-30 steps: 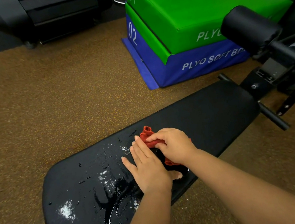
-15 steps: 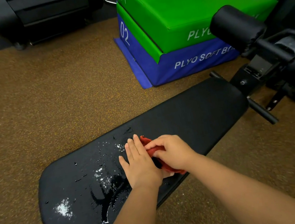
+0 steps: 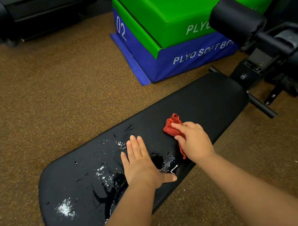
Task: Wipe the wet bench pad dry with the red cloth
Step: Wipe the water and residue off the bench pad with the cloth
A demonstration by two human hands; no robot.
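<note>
Since a second ago the hands have parted: the right hand has carried the cloth toward the dry far end of the pad. Long, rounded and black, the padded vinyl glistens with puddles and white flecks mid-length. Fingers straight, the left hand presses flat on the wet patch. Right fingers curl, gripping the crumpled red cloth against the pad.

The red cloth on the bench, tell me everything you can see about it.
The red cloth is a small, soft-looking fabric piece, bunched and creased rather than spread flat. It lies on the black bench pad, toward its dry-looking stretch, right of the water streaks. The right hand grips it, fingers curled over the top, hiding part of it; a strip trails under the palm. The left hand lies flat nearby, not touching it.
</note>
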